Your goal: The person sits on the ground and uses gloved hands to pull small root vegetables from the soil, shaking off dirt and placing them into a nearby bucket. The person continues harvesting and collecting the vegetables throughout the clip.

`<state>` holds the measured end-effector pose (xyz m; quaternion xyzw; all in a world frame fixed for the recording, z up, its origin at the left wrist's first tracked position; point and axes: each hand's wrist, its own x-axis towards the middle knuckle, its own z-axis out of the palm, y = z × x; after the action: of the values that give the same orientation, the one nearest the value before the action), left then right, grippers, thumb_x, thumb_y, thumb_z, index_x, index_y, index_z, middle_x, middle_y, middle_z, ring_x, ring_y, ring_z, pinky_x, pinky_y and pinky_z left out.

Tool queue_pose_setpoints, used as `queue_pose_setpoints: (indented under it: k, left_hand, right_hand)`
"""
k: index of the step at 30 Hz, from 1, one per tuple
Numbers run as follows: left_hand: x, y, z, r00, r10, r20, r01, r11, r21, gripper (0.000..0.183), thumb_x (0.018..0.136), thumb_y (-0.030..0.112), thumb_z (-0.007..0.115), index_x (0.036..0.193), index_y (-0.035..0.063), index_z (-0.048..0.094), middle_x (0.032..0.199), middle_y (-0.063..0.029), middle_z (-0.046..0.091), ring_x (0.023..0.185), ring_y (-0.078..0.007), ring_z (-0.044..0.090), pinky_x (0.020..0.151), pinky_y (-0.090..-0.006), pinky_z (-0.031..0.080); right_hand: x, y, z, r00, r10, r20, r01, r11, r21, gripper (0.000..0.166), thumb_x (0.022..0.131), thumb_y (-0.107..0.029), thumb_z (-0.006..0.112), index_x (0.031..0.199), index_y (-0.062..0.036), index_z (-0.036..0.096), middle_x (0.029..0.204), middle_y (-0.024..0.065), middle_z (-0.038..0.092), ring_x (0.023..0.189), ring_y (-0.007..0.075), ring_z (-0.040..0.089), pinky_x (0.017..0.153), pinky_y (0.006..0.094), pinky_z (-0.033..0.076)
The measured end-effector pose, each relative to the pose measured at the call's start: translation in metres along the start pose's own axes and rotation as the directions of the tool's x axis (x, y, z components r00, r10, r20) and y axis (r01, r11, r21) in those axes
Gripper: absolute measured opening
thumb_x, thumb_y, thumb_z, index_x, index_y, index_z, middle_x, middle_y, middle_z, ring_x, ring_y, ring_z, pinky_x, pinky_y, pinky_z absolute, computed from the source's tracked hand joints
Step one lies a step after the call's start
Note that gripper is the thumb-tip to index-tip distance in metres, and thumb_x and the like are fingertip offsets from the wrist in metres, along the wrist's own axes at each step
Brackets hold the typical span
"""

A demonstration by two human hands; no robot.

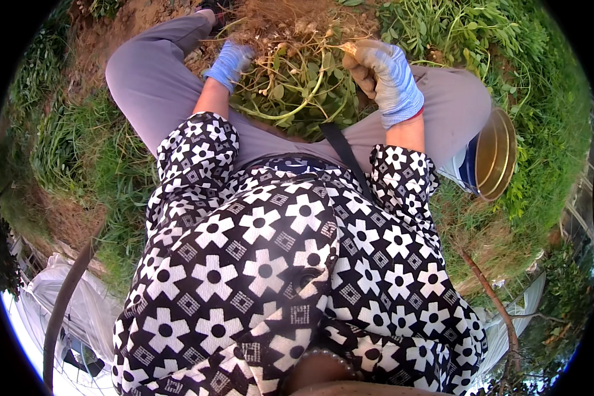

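Note:
My left hand [231, 64], in a blue knitted work glove, is at the left edge of a heap of uprooted leafy plants [302, 89], beside their thin brown roots [277, 24]; its fingers are blurred, and whether they grip anything cannot be told. On the right, my right hand [359, 62], in a blue glove with a soiled palm, has its thumb and fingers closed on a peanut pod [347, 48]. Small pale pods [281, 46] hang among the roots between my hands. The plants lie between my spread legs, leaves towards my lap.
A metal bucket [495, 154] lies tipped beside my right knee. More leafy plants [450, 29] stand at the upper right, with bare soil [96, 34] at the upper left. Behind me are a bent branch [67, 307], white sheeting [79, 292] and a thin twiggy branch [495, 302].

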<state>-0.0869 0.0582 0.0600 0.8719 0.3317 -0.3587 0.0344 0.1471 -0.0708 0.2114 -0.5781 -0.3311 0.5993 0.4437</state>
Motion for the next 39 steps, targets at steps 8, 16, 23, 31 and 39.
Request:
queue_pose_setpoints:
  k: [8,16,23,31,39]
  left_hand:
    - [0.084,-0.002,0.091,0.999,0.044,0.016,-0.044,0.999,-0.006,0.045,0.083,0.027,0.041,0.127,0.025,0.04,0.135,0.0032,0.036,0.121,-0.0183,0.038,0.103,-0.0482,0.015]
    - [0.037,0.003,0.009,0.99,0.079,0.116,-0.068,0.993,-0.095,0.042,0.081,0.021,0.044,0.123,0.0246,0.046,0.132,0.0032,0.04,0.117,-0.0186,0.043,0.1,-0.0447,0.023]
    - [0.028,-0.008,0.05,0.94,0.083,-0.332,-0.118,0.989,-0.086,0.035,0.076,0.011,0.045,0.104,0.0248,0.06,0.109,0.0031,0.059,0.105,-0.0187,0.053,0.095,-0.0407,0.03]
    - [0.039,-0.009,0.057,0.972,0.086,-0.217,-0.108,0.99,-0.092,0.036,0.077,0.011,0.044,0.107,0.0218,0.059,0.116,0.0011,0.055,0.102,-0.0193,0.054,0.09,-0.0401,0.035]
    - [0.0,0.003,0.01,0.976,0.082,-0.201,-0.077,0.996,0.036,0.036,0.075,0.01,0.044,0.106,0.021,0.059,0.112,0.0,0.057,0.1,-0.0196,0.056,0.089,-0.0402,0.036]
  right_hand:
    - [-0.012,-0.015,0.003,0.997,0.076,-0.035,-0.079,0.992,-0.099,0.027,0.075,-0.027,0.055,0.069,-0.0011,0.058,0.046,-0.0036,0.04,0.035,0.002,0.028,0.034,0.0175,0.017]
    - [-0.035,-0.022,0.007,0.885,-0.166,-0.436,0.27,0.944,0.188,0.039,0.071,-0.036,0.062,0.082,0.0011,0.06,0.06,0.0023,0.053,0.043,0.0071,0.042,0.037,0.0196,0.031]
    - [-0.04,-0.045,-0.036,0.935,-0.353,-0.036,0.312,0.767,0.561,0.032,0.074,-0.026,0.063,0.088,0.0019,0.057,0.072,0.0085,0.051,0.051,0.0119,0.044,0.037,0.0159,0.031]
    - [-0.017,-0.009,0.007,0.994,0.009,-0.105,0.029,0.933,0.357,0.013,0.08,-0.02,0.06,0.084,-0.0083,0.063,0.067,-0.0015,0.054,0.056,0.004,0.048,0.041,0.0162,0.034]
    - [0.03,0.059,0.043,0.96,-0.214,-0.179,0.036,0.731,-0.682,0.015,0.079,-0.016,0.057,0.09,-0.0068,0.063,0.07,0.0041,0.056,0.057,0.015,0.053,0.053,0.026,0.044]
